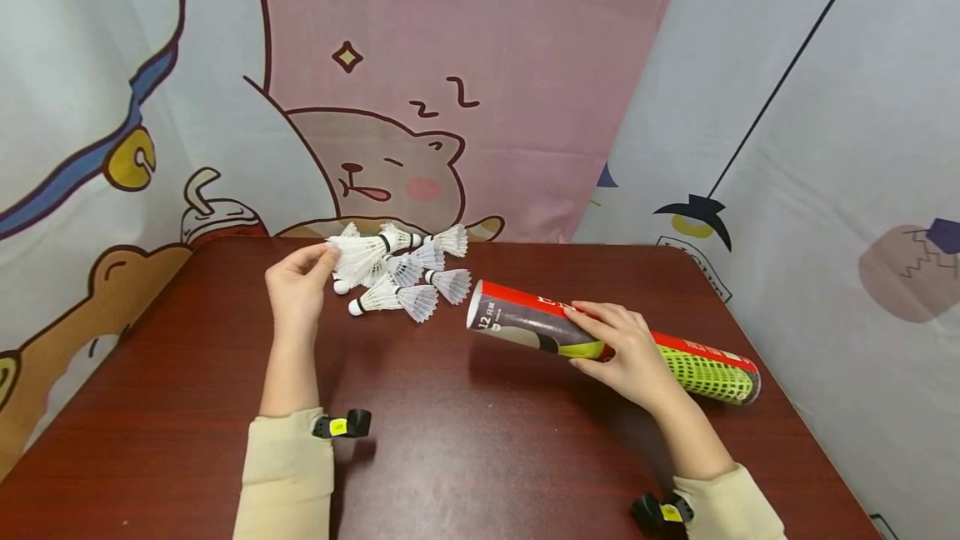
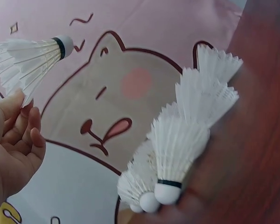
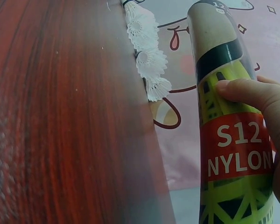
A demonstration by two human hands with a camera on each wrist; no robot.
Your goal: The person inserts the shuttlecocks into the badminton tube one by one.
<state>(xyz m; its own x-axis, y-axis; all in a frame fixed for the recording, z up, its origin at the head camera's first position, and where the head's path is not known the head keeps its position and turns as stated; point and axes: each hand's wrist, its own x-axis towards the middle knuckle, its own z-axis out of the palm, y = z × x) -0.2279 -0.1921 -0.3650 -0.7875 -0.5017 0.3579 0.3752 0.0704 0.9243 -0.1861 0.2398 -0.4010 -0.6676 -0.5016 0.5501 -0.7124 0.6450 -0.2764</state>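
Note:
My left hand (image 1: 295, 283) pinches a white shuttlecock (image 2: 30, 65) by its feather rim, and its cork points right. Below and beyond it, several more shuttlecocks (image 1: 378, 298) lie in a loose pile at the table's far side. With fingers over the top and thumb below, my right hand (image 1: 622, 348) grips a long shuttlecock tube (image 1: 525, 315) printed red, grey and yellow-green. The tube's round white-rimmed end faces the pile, tilted up off the table. In the right wrist view the tube (image 3: 235, 149) reads "S12 NYLON".
The brown wooden table (image 1: 465, 457) spans the foreground. A cartoon-printed cloth (image 1: 540, 90) hangs right behind its far edge and along both sides. Each sleeve carries a black wrist strap (image 1: 342, 424).

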